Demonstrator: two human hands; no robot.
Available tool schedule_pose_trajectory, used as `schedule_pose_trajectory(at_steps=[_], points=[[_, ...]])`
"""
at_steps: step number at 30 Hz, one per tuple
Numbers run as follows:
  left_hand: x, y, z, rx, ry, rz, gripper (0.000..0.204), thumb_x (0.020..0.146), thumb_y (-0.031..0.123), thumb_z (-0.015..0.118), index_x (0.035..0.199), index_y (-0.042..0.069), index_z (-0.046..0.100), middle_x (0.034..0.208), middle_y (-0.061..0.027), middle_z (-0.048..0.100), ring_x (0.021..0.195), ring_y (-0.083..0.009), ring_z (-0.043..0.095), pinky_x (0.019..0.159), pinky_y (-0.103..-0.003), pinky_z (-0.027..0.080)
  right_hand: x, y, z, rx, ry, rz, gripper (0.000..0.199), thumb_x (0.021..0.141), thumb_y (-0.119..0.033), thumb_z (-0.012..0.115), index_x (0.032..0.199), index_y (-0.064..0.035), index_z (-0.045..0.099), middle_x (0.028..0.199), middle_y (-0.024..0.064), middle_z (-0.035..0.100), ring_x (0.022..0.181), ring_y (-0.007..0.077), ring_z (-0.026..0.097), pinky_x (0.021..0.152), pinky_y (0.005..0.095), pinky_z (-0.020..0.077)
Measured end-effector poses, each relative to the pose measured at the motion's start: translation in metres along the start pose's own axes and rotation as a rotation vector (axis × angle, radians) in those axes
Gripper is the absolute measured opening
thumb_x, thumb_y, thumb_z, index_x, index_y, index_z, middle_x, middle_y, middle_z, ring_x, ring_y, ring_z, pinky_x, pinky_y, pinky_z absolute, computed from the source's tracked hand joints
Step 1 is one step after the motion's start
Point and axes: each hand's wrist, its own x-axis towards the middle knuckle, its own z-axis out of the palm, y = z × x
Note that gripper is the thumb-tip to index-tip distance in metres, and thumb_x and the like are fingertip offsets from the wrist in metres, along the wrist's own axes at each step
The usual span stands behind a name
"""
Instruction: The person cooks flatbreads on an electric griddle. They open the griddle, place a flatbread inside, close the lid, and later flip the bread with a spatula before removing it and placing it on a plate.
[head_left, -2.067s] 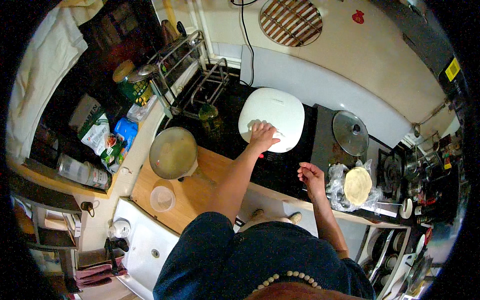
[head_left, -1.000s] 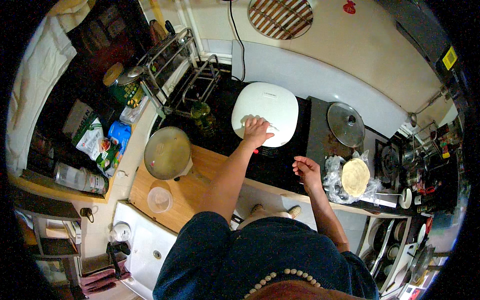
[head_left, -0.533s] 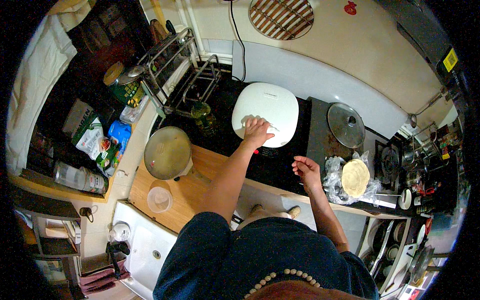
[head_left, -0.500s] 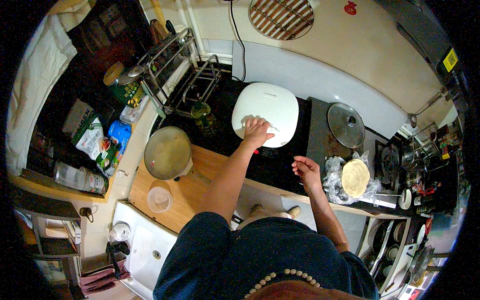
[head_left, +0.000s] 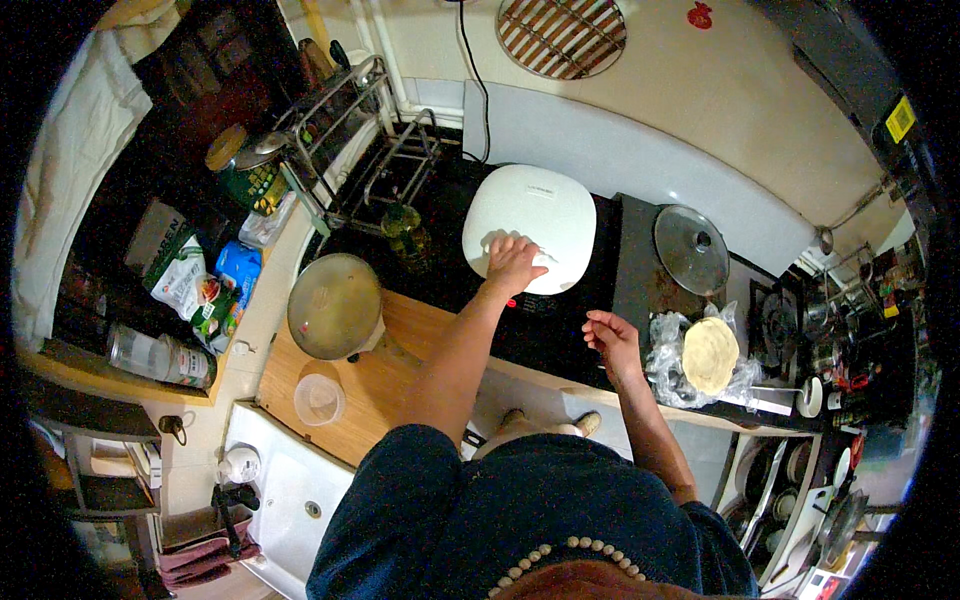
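Observation:
A white, rounded-square lid (head_left: 540,215) of a countertop appliance sits at the middle of the black counter, closed flat. My left hand (head_left: 513,263) lies on its near edge, fingers spread. A dark control strip (head_left: 540,302) with a red mark shows just below that lid. To the right, my right hand (head_left: 612,343) hovers over the counter's front, its fingers curled in with nothing visible in them. Beside it, a round of pale dough (head_left: 710,356) rests on crumpled clear plastic wrap (head_left: 668,360).
A covered frying pan (head_left: 335,306) and a clear plastic bowl (head_left: 319,399) stand on the wooden board (head_left: 385,395) at left, above the white sink (head_left: 300,535). An oil bottle (head_left: 404,236) stands near the metal rack (head_left: 350,140). A glass lid (head_left: 692,252) lies at right by the gas burner (head_left: 780,325).

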Motion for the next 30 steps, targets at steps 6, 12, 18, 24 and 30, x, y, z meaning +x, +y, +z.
schedule_pose_trajectory(at_steps=[6, 12, 18, 24, 30], points=[[-0.004, 0.003, -0.005, 0.031, 0.022, 0.016, 0.05, 0.081, 0.046, 0.059, 0.118, 0.012, 0.056, 0.124, -0.0064, 0.047, 0.123, -0.0235, 0.034, 0.107, -0.044, 0.015, -0.001, -0.001, 0.0, 0.007, -0.001, 0.006, 0.021, 0.089, -0.006, 0.051, 0.107, 0.0006, 0.058, 0.087, 0.007, 0.064, 0.072, 0.0124, 0.059, 0.064, 0.023, 0.048], [-0.001, -0.001, 0.0, 0.052, 0.035, 0.033, 0.052, 0.078, 0.047, 0.061, 0.116, 0.013, 0.055, 0.121, -0.0085, 0.048, 0.121, -0.0308, 0.038, 0.104, -0.049, 0.02, -0.003, -0.005, 0.004, 0.031, -0.005, 0.004, 0.022, 0.089, -0.007, 0.051, 0.108, 0.0014, 0.058, 0.088, 0.0087, 0.064, 0.073, 0.0142, 0.061, 0.064, 0.0245, 0.0497], [-0.002, 0.0, 0.001, 0.025, 0.055, 0.035, 0.051, 0.078, 0.047, 0.061, 0.115, 0.012, 0.056, 0.118, -0.0079, 0.049, 0.119, -0.0307, 0.039, 0.103, -0.049, 0.021, -0.003, -0.005, 0.003, 0.043, -0.001, 0.009, 0.021, 0.089, -0.005, 0.05, 0.108, 0.0019, 0.057, 0.09, 0.0105, 0.065, 0.075, 0.0157, 0.062, 0.066, 0.0263, 0.0514], [0.001, -0.002, 0.007, 0.016, 0.061, 0.03, 0.05, 0.077, 0.047, 0.062, 0.113, 0.013, 0.057, 0.117, -0.0054, 0.05, 0.116, -0.0267, 0.042, 0.101, -0.047, 0.023, -0.003, -0.005, 0.002, 0.047, -0.001, 0.003, 0.021, 0.089, -0.003, 0.049, 0.107, 0.0017, 0.057, 0.091, 0.0109, 0.064, 0.075, 0.016, 0.062, 0.067, 0.0267, 0.0516], [0.0, -0.004, 0.008, 0.032, 0.086, 0.037, 0.049, 0.075, 0.046, 0.065, 0.112, 0.013, 0.058, 0.115, -0.0052, 0.052, 0.115, -0.0256, 0.042, 0.101, -0.046, 0.024, -0.004, -0.007, 0.004, 0.047, -0.008, -0.003, 0.021, 0.089, -0.004, 0.049, 0.107, 0.0014, 0.058, 0.09, 0.0103, 0.064, 0.075, 0.016, 0.062, 0.067, 0.0262, 0.0514]])
